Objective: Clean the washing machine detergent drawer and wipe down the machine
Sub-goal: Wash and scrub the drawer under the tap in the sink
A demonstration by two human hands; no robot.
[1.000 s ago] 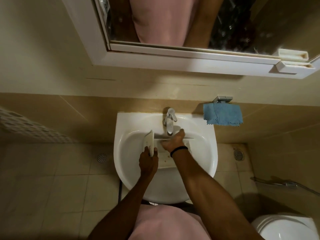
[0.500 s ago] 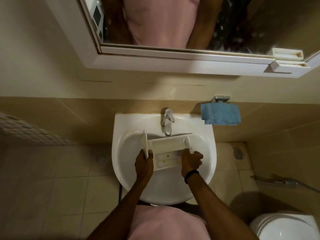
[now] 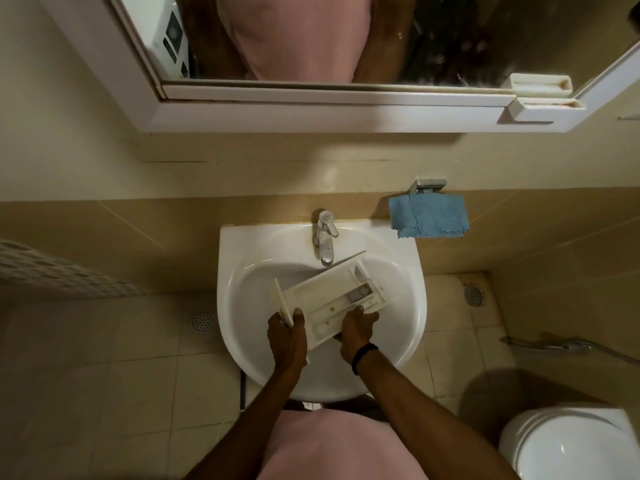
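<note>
Bathroom sink, head view: the detergent drawer has swung from level to diagonal over the basin, back end near the tap. Left grip pinches its front panel. Right grip has shifted and now curls round its near edge, probably positioning it for rinsing.

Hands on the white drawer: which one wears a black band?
The right hand, gripping the long near edge of the detergent drawer: a black band circles its wrist. The left hand, pinching the front panel, has a bare wrist.
</note>
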